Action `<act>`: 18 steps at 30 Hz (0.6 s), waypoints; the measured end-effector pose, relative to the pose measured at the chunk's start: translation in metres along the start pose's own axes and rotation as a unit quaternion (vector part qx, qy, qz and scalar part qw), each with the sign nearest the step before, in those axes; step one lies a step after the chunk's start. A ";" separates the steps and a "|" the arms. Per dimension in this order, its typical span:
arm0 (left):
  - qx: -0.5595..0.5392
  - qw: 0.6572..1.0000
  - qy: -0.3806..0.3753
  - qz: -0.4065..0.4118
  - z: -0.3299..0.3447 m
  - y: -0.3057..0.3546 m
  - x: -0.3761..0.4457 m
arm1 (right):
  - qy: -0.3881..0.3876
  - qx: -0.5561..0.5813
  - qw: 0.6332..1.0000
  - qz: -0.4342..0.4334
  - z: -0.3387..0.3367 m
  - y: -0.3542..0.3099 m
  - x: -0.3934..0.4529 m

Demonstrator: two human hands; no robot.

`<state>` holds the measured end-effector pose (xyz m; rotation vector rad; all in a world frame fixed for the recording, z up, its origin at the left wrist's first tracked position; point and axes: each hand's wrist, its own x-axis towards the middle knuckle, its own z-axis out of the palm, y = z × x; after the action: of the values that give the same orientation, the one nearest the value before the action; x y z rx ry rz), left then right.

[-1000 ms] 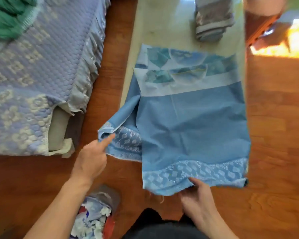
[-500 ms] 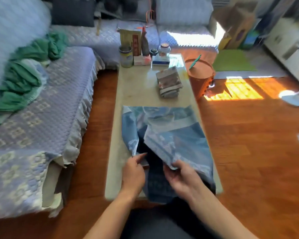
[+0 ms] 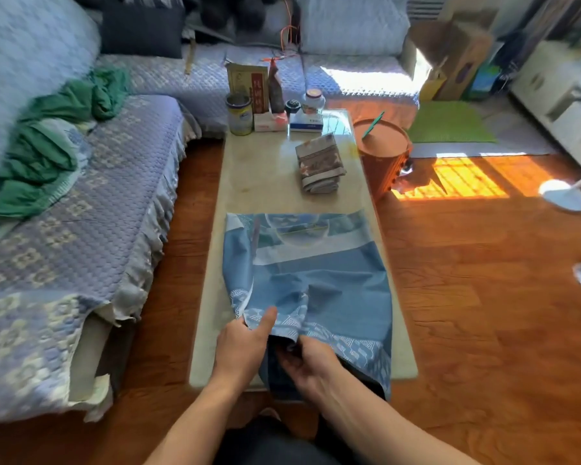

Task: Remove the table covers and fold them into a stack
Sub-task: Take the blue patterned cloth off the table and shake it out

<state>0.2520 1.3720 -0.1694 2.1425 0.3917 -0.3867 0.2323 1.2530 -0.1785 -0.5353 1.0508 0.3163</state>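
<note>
Near edge of the table (image 3: 212,263), both hands are at the blue cover (image 3: 329,283). Left hand (image 3: 242,347) pinches the patterned hem, thumb on top, fingers under the cloth. Right hand (image 3: 311,364) sits just beside it, fingers curled up under the same hem, gripping a bunched bit; fingertips hidden by fabric.

Cover looks thin, light, floppy – prob. cotton or similar. It creases and sags wherever it's not held, won't keep a shape w/o being laid flat. Not slippery by the look, not fragile. Best hold, I'd say: corners or along the hem, hands well apart, so the fold line stays straight. Held close together like now, the rest droops.

Looks: plain mid-blue middle, paler geometric border at the near hem, white band and teal leaf-ish print toward the far end. It lies partly folded across the near half of the tabletop, right corner hanging over the near edge.

Further on, mid-table toward the right edge, a folded stack (image 3: 319,167) of greyish cloth.
</note>
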 end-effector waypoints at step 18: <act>-0.025 0.989 0.030 0.144 0.006 -0.001 -0.003 | -0.193 -0.716 0.487 -0.461 0.000 -0.016 0.001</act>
<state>0.2486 1.3676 -0.1722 2.1251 0.1200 -0.1456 0.2408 1.2396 -0.1750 -2.3161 -0.3589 0.2451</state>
